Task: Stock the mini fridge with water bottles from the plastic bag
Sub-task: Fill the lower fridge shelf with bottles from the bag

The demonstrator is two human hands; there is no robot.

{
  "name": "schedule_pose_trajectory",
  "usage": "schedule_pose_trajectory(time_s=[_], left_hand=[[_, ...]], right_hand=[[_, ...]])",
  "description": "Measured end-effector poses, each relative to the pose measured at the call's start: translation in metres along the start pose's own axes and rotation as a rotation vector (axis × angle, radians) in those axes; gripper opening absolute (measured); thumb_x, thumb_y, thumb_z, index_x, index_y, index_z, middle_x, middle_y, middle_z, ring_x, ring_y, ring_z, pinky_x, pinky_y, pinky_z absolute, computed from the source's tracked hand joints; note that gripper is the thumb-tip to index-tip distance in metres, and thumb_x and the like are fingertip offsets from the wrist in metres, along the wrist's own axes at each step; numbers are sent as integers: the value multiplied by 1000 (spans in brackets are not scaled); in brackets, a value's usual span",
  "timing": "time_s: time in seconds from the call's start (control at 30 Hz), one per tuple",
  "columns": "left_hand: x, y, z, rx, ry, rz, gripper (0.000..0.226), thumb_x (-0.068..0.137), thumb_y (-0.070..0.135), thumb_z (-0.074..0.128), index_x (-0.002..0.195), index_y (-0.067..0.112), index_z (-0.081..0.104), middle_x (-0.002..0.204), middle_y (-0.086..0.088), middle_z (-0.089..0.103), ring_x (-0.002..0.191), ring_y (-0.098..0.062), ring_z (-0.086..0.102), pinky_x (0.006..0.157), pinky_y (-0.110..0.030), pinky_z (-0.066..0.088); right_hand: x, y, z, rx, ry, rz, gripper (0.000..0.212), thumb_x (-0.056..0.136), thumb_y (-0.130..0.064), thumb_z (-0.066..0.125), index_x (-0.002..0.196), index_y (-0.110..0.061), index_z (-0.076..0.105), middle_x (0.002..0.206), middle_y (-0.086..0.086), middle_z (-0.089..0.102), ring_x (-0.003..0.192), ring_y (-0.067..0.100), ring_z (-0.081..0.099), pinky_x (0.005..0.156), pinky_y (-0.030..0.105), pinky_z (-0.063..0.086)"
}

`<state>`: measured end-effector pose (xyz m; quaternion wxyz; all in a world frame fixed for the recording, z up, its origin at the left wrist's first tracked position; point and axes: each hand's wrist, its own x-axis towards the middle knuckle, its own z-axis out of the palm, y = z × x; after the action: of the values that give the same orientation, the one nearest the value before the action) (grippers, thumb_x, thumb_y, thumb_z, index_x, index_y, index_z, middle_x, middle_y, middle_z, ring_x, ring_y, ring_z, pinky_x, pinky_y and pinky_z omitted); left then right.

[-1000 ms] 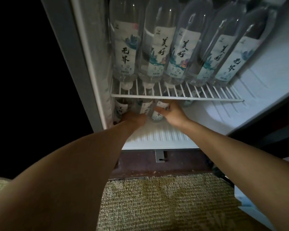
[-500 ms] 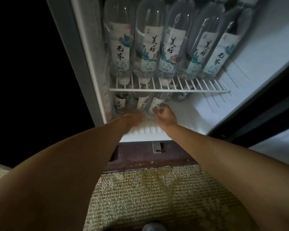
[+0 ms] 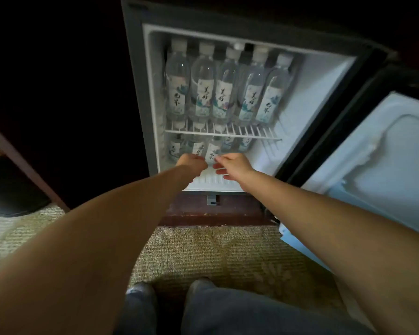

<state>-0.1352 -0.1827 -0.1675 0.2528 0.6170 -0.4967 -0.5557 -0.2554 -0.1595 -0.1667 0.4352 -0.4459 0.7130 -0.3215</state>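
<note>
The mini fridge (image 3: 153, 93) stands open in front of me. Several labelled water bottles (image 3: 205, 93) stand in a row on its white wire shelf (image 3: 252, 135). Several more bottles (image 3: 212, 151) stand beneath the shelf on the fridge floor. My left hand (image 3: 192, 163) hovers at the lower front edge with its fingers loosely curled and nothing in it. My right hand (image 3: 232, 165) is just beside it with relaxed fingers pointing left, close to the front lower bottle but holding nothing. Both hands are a little blurred.
The fridge door (image 3: 373, 165) hangs open to the right, with a pale blue-white thing (image 3: 290, 235) below its corner. A dark wooden base (image 3: 215, 211) runs under the fridge. Patterned carpet (image 3: 215, 257) lies before it, and my knees (image 3: 228, 310) are at the bottom.
Both hands have come back from the lower bottles to the fridge's front edge. My view has pulled back and up, so the whole fridge and its door now show.
</note>
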Motion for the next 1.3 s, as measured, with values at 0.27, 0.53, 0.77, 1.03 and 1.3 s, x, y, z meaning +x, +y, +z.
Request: schedule_pose_trajectory(time_s=[0.27,0.53,0.77,1.03,1.3], left_hand=[[-135,16,-12,-257,253,-8,29,90,17,54,113,3,65,103,-14,69,92,-27,65,74,-32,49],[-237,31,-39,-602,387,43,12,89,6,50,84,2,60,64,-9,55,55,-19,52,53,-26,43],[-256,33,-67,-669,396,90,25,88,1,52,63,6,53,61,-10,52,53,-19,50,55,-29,43],[-237,40,-106,-598,408,154,13,94,11,49,92,12,61,80,-1,60,76,-16,59,81,-32,50],[-246,11,-146,-284,487,217,26,97,14,46,115,10,64,102,-4,63,86,-16,58,72,-26,48]], right_hand=[[-138,-48,-13,205,-25,-73,27,97,-22,52,115,-6,64,96,4,69,85,19,66,87,36,53],[-235,-79,9,371,-63,-116,21,99,-23,50,106,-8,63,79,1,64,67,14,60,73,29,51],[-256,-105,40,494,-37,-38,12,93,-11,55,87,-9,65,83,9,63,68,20,59,60,27,47],[-240,-117,49,99,-74,-328,21,97,-20,50,104,-7,66,79,1,64,61,10,59,57,21,45],[-237,-129,64,369,-140,-119,19,96,-16,53,111,-7,62,72,-2,59,59,9,55,57,21,44]])
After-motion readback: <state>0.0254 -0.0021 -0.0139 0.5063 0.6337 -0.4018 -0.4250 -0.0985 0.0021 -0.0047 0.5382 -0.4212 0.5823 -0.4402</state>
